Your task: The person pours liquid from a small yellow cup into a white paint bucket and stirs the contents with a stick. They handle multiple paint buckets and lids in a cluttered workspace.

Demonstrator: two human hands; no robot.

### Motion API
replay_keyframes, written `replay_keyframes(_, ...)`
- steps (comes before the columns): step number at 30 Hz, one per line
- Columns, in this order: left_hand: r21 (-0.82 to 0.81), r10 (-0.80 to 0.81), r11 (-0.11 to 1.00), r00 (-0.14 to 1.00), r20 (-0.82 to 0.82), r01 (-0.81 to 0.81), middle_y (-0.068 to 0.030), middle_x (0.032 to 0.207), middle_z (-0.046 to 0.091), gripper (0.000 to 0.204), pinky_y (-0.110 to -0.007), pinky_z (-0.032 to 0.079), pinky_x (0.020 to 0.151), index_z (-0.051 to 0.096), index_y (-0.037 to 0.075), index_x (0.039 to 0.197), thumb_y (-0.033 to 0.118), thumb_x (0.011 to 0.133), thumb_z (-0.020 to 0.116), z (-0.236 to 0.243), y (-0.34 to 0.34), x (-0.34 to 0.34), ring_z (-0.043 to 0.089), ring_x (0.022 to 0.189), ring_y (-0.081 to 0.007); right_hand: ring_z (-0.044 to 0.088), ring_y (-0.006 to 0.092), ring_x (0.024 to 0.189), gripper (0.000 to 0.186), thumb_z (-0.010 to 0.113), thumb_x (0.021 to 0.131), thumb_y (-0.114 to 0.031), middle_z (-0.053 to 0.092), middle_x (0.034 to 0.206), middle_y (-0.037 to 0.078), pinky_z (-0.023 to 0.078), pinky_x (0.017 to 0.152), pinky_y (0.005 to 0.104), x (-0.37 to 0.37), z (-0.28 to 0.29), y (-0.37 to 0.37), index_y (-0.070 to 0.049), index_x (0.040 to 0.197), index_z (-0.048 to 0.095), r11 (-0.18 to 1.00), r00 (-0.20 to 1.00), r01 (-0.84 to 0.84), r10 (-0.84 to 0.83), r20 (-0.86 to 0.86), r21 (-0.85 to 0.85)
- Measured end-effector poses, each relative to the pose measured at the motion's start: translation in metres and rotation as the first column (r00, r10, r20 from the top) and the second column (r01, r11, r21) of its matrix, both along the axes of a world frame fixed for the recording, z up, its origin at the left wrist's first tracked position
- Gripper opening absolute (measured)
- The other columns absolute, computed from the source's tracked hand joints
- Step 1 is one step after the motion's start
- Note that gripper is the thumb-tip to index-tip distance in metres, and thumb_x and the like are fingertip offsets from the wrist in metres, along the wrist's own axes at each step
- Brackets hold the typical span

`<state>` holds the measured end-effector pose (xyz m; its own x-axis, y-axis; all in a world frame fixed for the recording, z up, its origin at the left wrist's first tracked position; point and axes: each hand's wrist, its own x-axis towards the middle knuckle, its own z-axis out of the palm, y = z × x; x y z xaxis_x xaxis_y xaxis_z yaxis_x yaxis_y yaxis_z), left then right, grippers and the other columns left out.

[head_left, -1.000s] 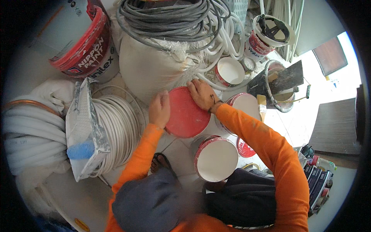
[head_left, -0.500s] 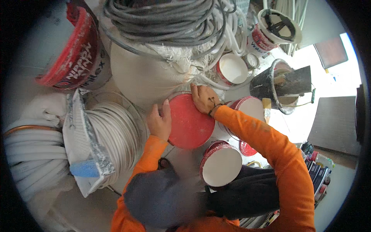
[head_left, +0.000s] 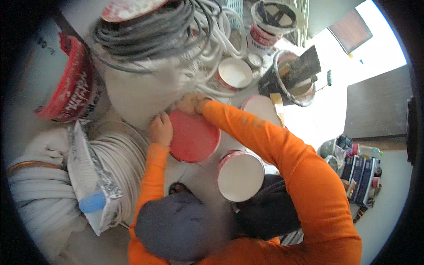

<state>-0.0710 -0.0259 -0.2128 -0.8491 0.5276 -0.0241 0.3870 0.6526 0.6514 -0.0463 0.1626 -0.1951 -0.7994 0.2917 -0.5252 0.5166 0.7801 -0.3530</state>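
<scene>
A round red lid (head_left: 194,139), seemingly on a paint bucket whose sides I cannot see, lies between my hands. My left hand (head_left: 161,130) is closed at its left rim, fingers curled over the edge. At the far rim my right hand (head_left: 190,104) is bent with fingers curled down; their tips are partly hidden. Both hands sit close together on the lid's far-left side. Nearer to me, a bucket with a cream-white top (head_left: 240,177) stands right of the lid. Another pale round bucket top (head_left: 261,109) shows beyond my right forearm.
At the far left stands a large red-and-white paint bucket (head_left: 79,90). Coiled white hose (head_left: 117,154) and a paint-smeared white tray (head_left: 81,154) with a blue sponge (head_left: 92,202) lie left. Dark cable (head_left: 145,35) tops a pale sack (head_left: 132,90). A black bucket (head_left: 269,81) holds a flat blade.
My view has shifted, so most things appear farther left. My left hand has slid up along the rim toward my right hand, and its fingers, straighter before, are now curled. A red-rimmed disc shows atop the cable.
</scene>
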Motion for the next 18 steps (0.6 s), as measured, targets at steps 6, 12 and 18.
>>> replay_keyframes(6, 0.027, 0.101, 0.995, 0.994, -0.037, -0.1, -0.0319, 0.101, 0.066, 0.045, -0.057, 0.046, 0.086, 0.065, -0.003, 0.102, 0.033, 0.103, 0.038, 0.002, -0.023, -0.014, 0.06, 0.098, -0.0534, 0.069, 0.0444, 0.105, 0.059, 0.047, 0.094, -0.048, 0.071, 0.111, 0.028, 0.054, 0.094, 0.0493, -0.002, 0.011, -0.03, 0.003, 0.112, 0.071, 0.997, 0.936, -0.072, 0.065, -0.345, -0.009)
replay_keyframes(12, 0.086, 0.068, 0.994, 0.998, 0.007, -0.068, -0.0273, 0.117, 0.065, 0.039, -0.053, 0.043, 0.099, 0.063, -0.001, 0.119, 0.028, 0.103, 0.044, 0.006, 0.008, 0.01, 0.058, 0.112, -0.0489, 0.065, 0.0425, 0.11, 0.049, 0.053, 0.093, -0.041, 0.068, 0.114, 0.029, 0.051, 0.095, 0.052, 0.02, -0.035, 0.006, 0.002, 0.109, 0.07, 0.98, 0.878, -0.035, 0.124, -0.463, 0.195)
replay_keyframes(18, 0.118, -0.141, 0.968, 0.867, -0.478, 0.223, -0.0172, 0.144, 0.054, 0.044, -0.06, 0.03, 0.114, 0.054, 0.005, 0.137, 0.012, 0.094, 0.05, 0.047, -0.028, 0.065, 0.043, 0.139, -0.0452, 0.043, 0.0374, 0.138, 0.051, 0.063, 0.088, -0.036, 0.049, 0.144, 0.023, 0.039, 0.106, 0.0521, 0.088, 0.049, -0.048, -0.001, 0.126, 0.059, 0.951, 0.663, -0.247, 0.307, -0.682, 0.188)
